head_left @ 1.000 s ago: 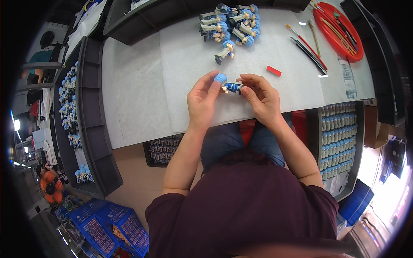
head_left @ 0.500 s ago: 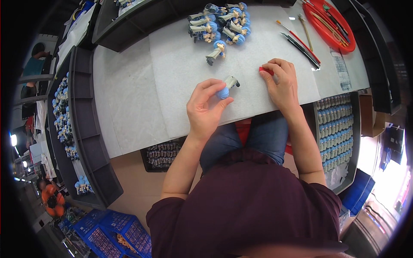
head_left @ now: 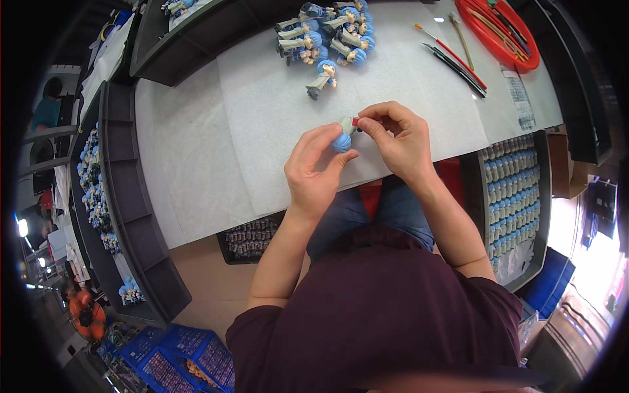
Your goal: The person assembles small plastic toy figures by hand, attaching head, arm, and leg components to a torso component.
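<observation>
Between the fingers and thumb of my left hand (head_left: 313,171) is a small figurine (head_left: 341,142) with a blue head and a pale grey-white body. Its head points toward me and its body away. My right hand (head_left: 401,141) pinches a small red piece (head_left: 356,122), whose exact kind I cannot make out, right against the figurine's body. Beyond my hands, a single similar figurine (head_left: 321,80) lies on the white sheet (head_left: 262,111). Just past it is a heap of several more figurines (head_left: 327,33).
Thin brushes (head_left: 452,65) lie at the right, near a red oval tray (head_left: 534,62) of tools. Figurines fill a dark tray (head_left: 134,190) at the left and stand in rows in a bin (head_left: 514,196) at the lower right. Another dark tray (head_left: 177,59) borders the far left.
My right hand has moved left and toward me, bringing the red piece from the sheet's right side to the figurine. My left hand still holds the figurine in nearly the same place.
</observation>
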A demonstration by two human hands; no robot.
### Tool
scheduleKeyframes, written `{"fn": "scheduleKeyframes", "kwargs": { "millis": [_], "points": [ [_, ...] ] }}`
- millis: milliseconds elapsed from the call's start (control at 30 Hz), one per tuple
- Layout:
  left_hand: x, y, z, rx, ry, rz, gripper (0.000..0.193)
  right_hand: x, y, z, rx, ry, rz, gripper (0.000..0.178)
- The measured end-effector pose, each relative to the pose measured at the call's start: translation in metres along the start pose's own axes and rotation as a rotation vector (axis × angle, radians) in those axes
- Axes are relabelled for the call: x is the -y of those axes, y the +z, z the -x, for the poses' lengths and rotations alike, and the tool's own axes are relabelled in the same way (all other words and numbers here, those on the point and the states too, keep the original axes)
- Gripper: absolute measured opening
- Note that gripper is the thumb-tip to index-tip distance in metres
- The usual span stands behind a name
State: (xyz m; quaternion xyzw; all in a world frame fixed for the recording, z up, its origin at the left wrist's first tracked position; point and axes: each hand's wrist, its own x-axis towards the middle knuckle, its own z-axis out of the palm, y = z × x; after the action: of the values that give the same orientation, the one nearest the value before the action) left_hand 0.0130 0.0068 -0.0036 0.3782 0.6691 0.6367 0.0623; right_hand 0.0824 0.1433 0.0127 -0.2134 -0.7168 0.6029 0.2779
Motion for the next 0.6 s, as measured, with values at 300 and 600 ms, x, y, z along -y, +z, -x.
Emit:
{"fn": "scheduleKeyframes", "kwargs": {
  "millis": [300, 600],
  "points": [
    [-0.003, 0.001, -0.002, -0.018, -0.056, 0.032, 0.036, 0.006, 0.010, -0.001, -0.026, -0.135, 0.213, 0.006],
    [-0.003, 0.001, -0.002, -0.038, -0.078, 0.067, 0.034, 0.002, 0.012, -0.002, -0.044, -0.263, 0.340, 0.009]
  ]
}}
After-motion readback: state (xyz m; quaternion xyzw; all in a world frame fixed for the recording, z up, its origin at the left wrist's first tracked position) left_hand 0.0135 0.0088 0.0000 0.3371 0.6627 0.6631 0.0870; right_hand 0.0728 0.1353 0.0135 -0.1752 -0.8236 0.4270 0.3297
